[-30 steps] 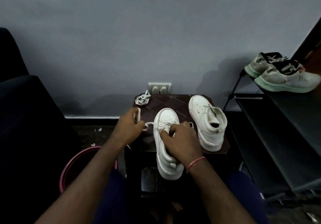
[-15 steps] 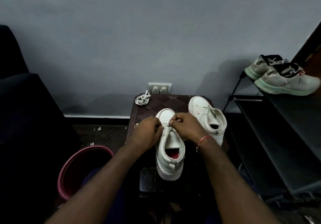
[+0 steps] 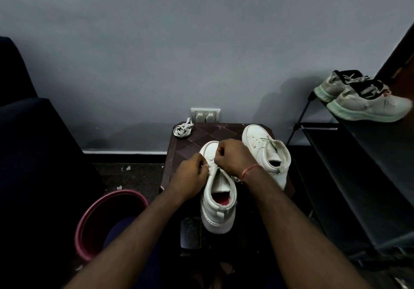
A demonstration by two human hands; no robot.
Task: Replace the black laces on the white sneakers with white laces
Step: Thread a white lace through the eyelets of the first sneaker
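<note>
Drawn in since a second ago: left hand [image 3: 190,174], then out wide at the stool's left edge with lace stretched taut, now knuckle to knuckle with right hand [image 3: 233,156] over the front eyelets of near sneaker [image 3: 220,183]. Both sets of fingers curled tight, pinching at white lace [image 3: 210,166], a short pale bit visible between them; exact hold under the knuckles hidden. Toe on stool [image 3: 208,131], heel end past the near edge toward the lap, support there not visible. Second sneaker [image 3: 264,145] just beside right wrist, toe to the wall. Spare lace bundle [image 3: 183,129] at far left corner of stool, untouched. No black lace anywhere in view. Step judged: threading or snugging a low crossing of the new lace, upper eyelets toward the collar seemingly bare. Next move, likely: feed a tip through the next eyelet up, then draw slack sideways; calls for one hand pinning the shoe, the other free to sweep out. Room for that sweep: open on the left over bare stool top and above bucket [image 3: 125,191]; cramped on the right by second sneaker, shoe rack [image 3: 336,176] close behind it. Risk: overhanging heel tipping off under a hard pull toward the body.
</note>
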